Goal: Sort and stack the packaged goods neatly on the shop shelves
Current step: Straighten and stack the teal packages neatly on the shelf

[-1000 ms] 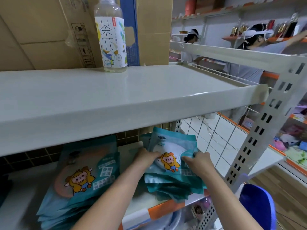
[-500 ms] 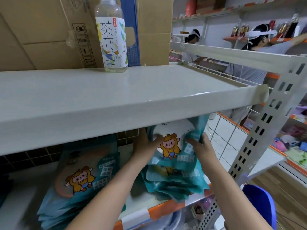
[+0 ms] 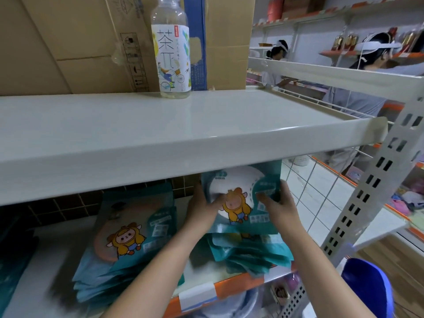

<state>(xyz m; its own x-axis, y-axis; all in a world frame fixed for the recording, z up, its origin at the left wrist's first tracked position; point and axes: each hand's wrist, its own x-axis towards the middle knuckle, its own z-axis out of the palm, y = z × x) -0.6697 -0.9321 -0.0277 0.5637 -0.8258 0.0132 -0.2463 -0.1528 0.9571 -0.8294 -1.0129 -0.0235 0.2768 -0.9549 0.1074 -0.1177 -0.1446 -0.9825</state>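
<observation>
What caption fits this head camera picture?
Both hands lift a teal cartoon packet above a messy packet pile.

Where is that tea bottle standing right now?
The tea bottle stands upright on the upper shelf, top centre of the head view, just in front of the cardboard boxes.

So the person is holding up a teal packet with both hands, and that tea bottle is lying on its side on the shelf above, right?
Not quite. The head view shows the tea bottle standing upright on the upper shelf, not lying on its side. The rest holds: the left hand and right hand both grip the teal packet.
</observation>
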